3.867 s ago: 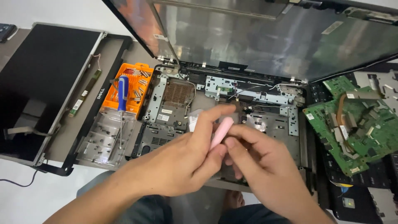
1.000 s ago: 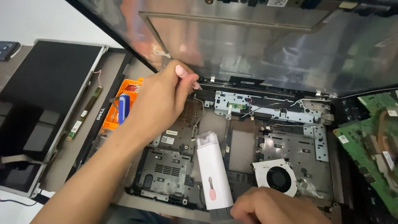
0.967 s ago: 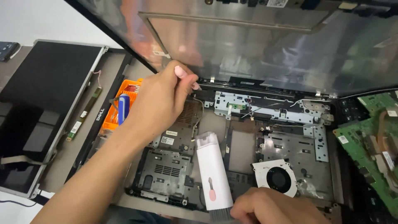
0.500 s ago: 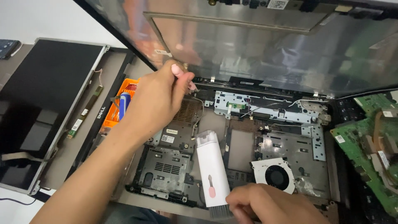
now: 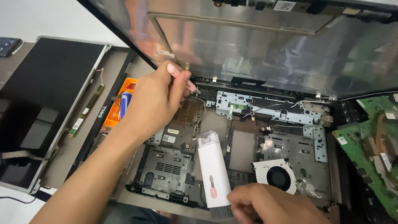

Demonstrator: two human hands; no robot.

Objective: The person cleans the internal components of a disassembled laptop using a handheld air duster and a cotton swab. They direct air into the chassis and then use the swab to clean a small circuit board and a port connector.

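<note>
Two hands are working over a stripped laptop base (image 5: 265, 166) lying on the desk (image 5: 25, 207). Far left, a detached screen panel (image 5: 45, 95) is lying flat, with an orange screwdriver case (image 5: 118, 105) just beside it. The left hand (image 5: 155, 99) is reaching toward the hinge corner, its fingers (image 5: 176, 76) pinching a thin pink-tipped tool (image 5: 191, 86) whose point is aiming right and down at the chassis edge. Nearer the person, a white cleaning brush kit (image 5: 213, 170) is lying on the base, its long axis running away from the person, bristles toward them. The right hand (image 5: 273, 205) is curling its fingers beside the bristle end; whether it is actually gripping it, I cannot tell. A fan (image 5: 275, 176) is sitting just right of the kit, and a green circuit board (image 5: 373, 145) is lying far right.
</note>
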